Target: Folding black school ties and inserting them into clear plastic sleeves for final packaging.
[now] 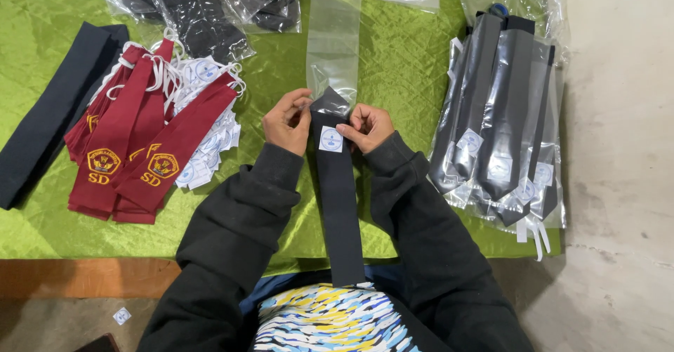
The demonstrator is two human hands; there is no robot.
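Head view: my left hand (pixel 286 122) and right hand (pixel 368 126) pinch a dark tie (pixel 338 190) at its pointed tip, apparently inside a clear sleeve (pixel 333 43) (hard to tell). Bagged ties (pixel 502 120) lie right on the green cloth (pixel 393 64).

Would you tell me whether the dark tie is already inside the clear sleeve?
Mostly out: only the dark tie's pointed tip sits in the clear sleeve's mouth, with both hands at that opening.
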